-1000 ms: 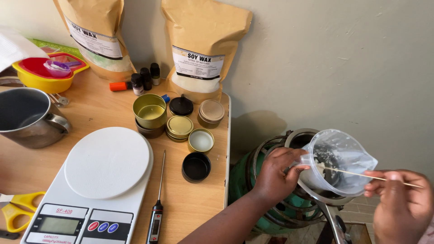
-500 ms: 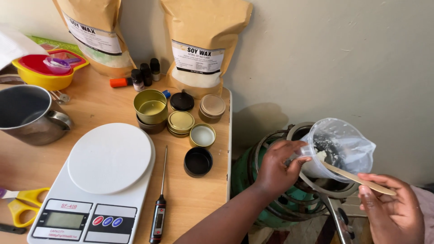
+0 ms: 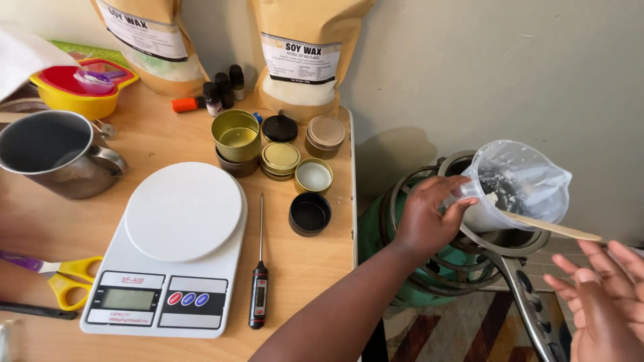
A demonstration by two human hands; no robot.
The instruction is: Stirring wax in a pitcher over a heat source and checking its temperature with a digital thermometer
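We find the left hand [image 3: 426, 224] gripping the handle of the tilted clear plastic measuring jug [image 3: 520, 184] over the metal pan [image 3: 516, 241] on the green burner. The right hand [image 3: 600, 298] is open, fingers [image 3: 604, 258] spread, holding nothing; the flat wooden stick [image 3: 547, 226] rests in the jug. We judge wax is being scraped out; next, regrip the stick.

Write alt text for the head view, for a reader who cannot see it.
The left hand tilts a clear plastic jug over a pot on a green gas burner; a wooden stick pokes into the jug, and the right hand is open below it. A wooden table alongside holds a white kitchen scale.
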